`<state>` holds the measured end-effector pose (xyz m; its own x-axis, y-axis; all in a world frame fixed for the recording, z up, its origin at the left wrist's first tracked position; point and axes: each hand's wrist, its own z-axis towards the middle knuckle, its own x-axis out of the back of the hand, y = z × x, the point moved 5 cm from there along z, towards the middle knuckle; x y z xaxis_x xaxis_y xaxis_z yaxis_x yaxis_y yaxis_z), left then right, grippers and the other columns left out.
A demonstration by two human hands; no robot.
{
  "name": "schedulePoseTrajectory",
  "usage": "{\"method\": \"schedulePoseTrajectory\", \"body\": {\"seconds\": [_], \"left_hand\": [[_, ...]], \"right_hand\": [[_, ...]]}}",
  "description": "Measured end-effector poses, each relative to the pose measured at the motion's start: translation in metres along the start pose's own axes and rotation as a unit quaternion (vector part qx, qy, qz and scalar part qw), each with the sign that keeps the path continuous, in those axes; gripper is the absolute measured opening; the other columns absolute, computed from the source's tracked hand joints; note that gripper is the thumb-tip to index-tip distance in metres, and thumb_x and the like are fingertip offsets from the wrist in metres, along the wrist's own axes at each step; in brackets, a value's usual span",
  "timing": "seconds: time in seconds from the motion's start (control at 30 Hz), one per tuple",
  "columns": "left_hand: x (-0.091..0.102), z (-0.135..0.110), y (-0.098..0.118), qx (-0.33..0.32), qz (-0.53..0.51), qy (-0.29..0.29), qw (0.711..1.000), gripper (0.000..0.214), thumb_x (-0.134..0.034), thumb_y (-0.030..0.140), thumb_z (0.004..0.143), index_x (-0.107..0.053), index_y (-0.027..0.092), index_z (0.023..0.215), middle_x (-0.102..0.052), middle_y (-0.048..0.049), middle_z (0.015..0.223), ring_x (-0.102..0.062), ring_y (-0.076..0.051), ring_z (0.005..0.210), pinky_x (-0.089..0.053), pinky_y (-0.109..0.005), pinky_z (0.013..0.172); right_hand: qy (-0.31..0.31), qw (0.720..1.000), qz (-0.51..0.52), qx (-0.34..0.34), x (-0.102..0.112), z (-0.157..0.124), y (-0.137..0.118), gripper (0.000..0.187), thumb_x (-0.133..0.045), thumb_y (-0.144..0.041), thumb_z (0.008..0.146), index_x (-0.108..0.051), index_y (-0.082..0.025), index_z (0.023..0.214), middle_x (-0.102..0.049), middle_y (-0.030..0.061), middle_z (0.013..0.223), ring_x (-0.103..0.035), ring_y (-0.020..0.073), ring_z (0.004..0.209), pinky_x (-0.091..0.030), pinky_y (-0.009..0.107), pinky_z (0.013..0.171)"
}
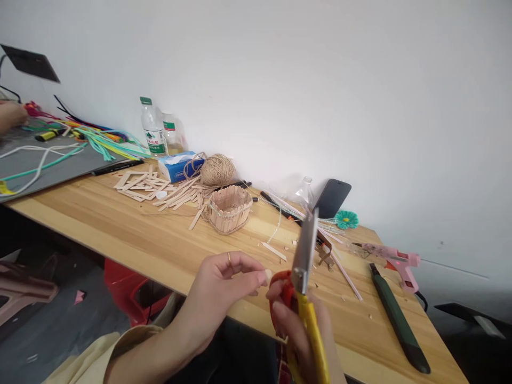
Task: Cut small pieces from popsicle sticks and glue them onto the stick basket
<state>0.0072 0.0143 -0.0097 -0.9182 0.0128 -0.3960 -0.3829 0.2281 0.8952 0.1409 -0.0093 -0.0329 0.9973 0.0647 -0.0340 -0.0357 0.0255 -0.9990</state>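
Observation:
My right hand (294,328) grips a pair of scissors (304,277) with red and yellow handles, the blades pointing up and closed. My left hand (228,282) is closed in a pinch just left of the scissors, holding a small pale wooden piece (268,276) at its fingertips, close to the blades' base. A ring sits on one left finger. Both hands hover over the front edge of the wooden table (132,234).
A small basket of wooden sticks (230,209) stands mid-table, with loose sticks (156,189), a twine ball (217,169), a tissue pack (178,165) and two bottles (154,128) behind. A phone (332,197), pink glue gun (394,261) and dark green knife (398,320) lie right. Another person's hand (10,114) is far left.

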Motion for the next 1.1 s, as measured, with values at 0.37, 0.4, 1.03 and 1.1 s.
{"method": "schedulePoseTrajectory", "body": {"seconds": [0.37, 0.4, 1.03, 1.1], "left_hand": [[0.001, 0.001, 0.004, -0.034, -0.002, 0.007, 0.999, 0.008, -0.074, 0.019, 0.063, -0.068, 0.015, 0.061, -0.063, 0.0014, 0.060, -0.051, -0.009, 0.056, -0.044, -0.019, 0.055], [0.001, 0.001, 0.005, -0.038, -0.001, 0.006, 0.999, 0.008, -0.073, 0.019, 0.064, -0.068, 0.015, 0.061, -0.063, 0.0015, 0.060, -0.051, -0.009, 0.056, -0.044, -0.018, 0.055], [-0.002, -0.002, 0.000, -0.031, -0.021, 0.015, 0.999, 0.010, -0.074, 0.021, 0.065, -0.066, 0.015, 0.063, -0.062, 0.0014, 0.062, -0.053, -0.010, 0.060, -0.046, -0.018, 0.056], [-0.002, -0.002, 0.000, -0.032, -0.023, 0.016, 0.999, 0.010, -0.074, 0.021, 0.065, -0.066, 0.015, 0.062, -0.063, 0.0013, 0.062, -0.054, -0.010, 0.061, -0.046, -0.018, 0.056]], "right_hand": [[-0.081, 0.995, -0.061, 0.004, -0.004, -0.021, 0.014, 0.047, -0.057, -0.068, 0.070, -0.058, -0.022, 0.081, -0.038, -0.0039, 0.059, -0.040, 0.0133, 0.054, -0.040, 0.025, 0.052], [-0.080, 0.995, -0.065, 0.006, -0.004, -0.021, 0.014, 0.046, -0.057, -0.067, 0.070, -0.057, -0.022, 0.082, -0.039, -0.0035, 0.060, -0.041, 0.0137, 0.055, -0.041, 0.025, 0.053], [-0.080, 0.997, -0.018, 0.013, -0.006, -0.019, 0.017, 0.050, -0.055, -0.069, 0.071, -0.057, -0.023, 0.089, -0.048, 0.0010, 0.079, -0.045, 0.0158, 0.066, -0.043, 0.028, 0.067], [-0.090, 0.995, -0.035, 0.007, -0.006, -0.018, 0.018, 0.049, -0.055, -0.070, 0.070, -0.056, -0.023, 0.086, -0.046, -0.0003, 0.074, -0.045, 0.0163, 0.065, -0.043, 0.028, 0.067]]}}
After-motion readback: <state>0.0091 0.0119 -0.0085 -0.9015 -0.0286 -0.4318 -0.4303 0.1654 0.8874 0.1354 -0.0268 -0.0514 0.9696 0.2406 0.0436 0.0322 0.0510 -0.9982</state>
